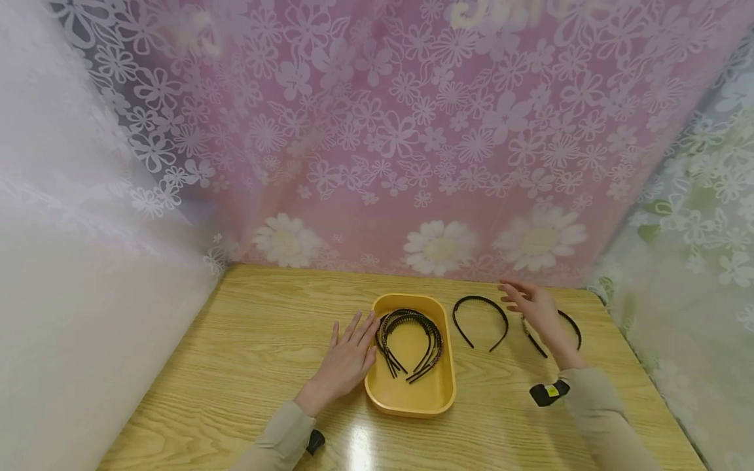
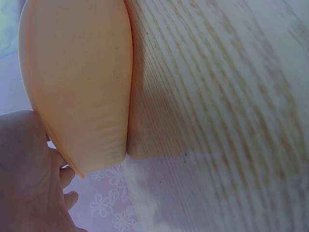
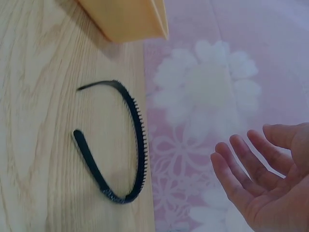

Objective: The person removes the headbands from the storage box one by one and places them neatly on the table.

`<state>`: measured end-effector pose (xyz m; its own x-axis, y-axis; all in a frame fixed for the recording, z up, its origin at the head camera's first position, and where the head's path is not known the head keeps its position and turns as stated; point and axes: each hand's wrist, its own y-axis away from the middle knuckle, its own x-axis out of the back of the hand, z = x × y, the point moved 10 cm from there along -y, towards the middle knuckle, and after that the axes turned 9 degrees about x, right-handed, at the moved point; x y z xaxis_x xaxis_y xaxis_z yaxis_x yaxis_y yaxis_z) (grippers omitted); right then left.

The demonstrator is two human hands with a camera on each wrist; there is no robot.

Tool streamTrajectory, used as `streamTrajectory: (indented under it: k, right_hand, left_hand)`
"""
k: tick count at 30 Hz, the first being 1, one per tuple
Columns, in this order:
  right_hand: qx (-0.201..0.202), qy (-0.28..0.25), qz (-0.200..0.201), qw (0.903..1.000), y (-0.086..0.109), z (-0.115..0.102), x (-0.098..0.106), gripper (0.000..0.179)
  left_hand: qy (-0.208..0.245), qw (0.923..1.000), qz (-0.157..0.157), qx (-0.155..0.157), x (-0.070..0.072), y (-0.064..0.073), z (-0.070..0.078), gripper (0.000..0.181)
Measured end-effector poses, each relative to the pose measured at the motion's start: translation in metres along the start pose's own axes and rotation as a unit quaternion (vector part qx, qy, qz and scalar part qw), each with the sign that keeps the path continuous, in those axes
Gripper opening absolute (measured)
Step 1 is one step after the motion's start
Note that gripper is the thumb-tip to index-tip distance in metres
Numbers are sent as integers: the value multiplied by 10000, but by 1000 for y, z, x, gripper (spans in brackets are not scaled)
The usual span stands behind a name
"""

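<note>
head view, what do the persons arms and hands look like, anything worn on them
Both the left hand and the right hand are gloveless. The arms have pale beige long sleeves. A small black object shows by the left cuff; the black piece by the right cuff bears a yellow marking.

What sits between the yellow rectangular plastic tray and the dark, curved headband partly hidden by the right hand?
In the head view, one black, arched headband lies on the wooden table between the yellow tray and the partly hidden headband.
</note>
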<state>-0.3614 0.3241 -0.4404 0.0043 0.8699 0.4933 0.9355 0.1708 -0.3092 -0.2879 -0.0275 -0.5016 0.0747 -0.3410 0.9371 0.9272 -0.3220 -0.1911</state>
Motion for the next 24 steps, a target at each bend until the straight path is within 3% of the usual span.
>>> streamTrajectory:
  k: [15, 24]
  right_hand:
    - [198, -157, -201, 9995, -20, -37, -39, 44]
    - [302, -131, -568, 9978, -30, -51, -69, 42]
  left_hand:
    - [-66, 10000, -3, -1, 1, 0, 0, 54]
    - [25, 10000, -1, -1, 1, 0, 1, 54]
